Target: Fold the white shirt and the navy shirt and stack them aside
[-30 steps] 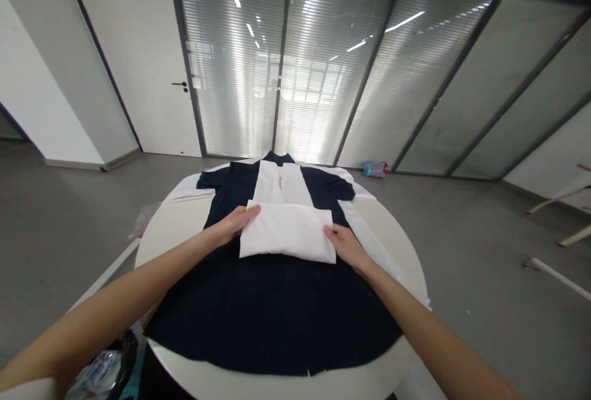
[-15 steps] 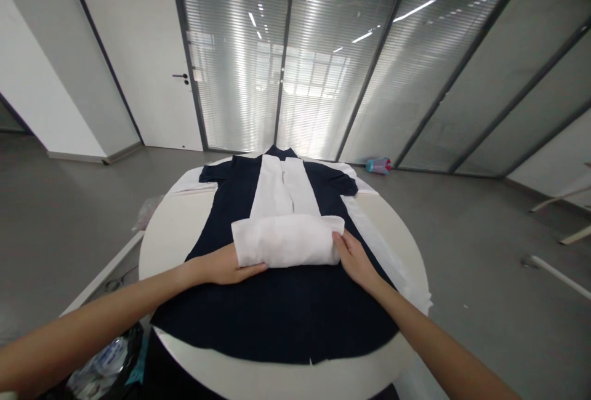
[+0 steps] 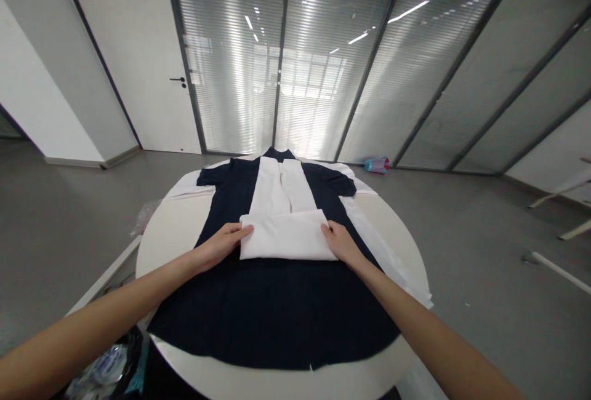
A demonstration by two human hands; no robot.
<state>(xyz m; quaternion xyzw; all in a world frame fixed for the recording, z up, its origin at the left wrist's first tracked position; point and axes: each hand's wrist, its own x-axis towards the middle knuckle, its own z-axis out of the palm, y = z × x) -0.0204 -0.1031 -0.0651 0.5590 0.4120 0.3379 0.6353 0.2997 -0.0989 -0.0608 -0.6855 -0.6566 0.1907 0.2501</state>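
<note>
Round white bench [image 3: 388, 234] holds a navy short-sleeved shirt [image 3: 272, 308] with a folded white cloth [image 3: 286, 237] lying on it at frame centre; your left hand [image 3: 218, 246] and right hand [image 3: 339, 244] sit apart, resting open against the cloth's 2 ends.

A round white table [image 3: 173, 240] carries 1 navy short-sleeved shirt [image 3: 272, 311] spread flat, its collar at the far edge, its 2 sleeves out sideways and its hem reaching the near edge. A strip of white cloth [image 3: 381, 252] runs along the shirt's side to the table's right edge.
</note>
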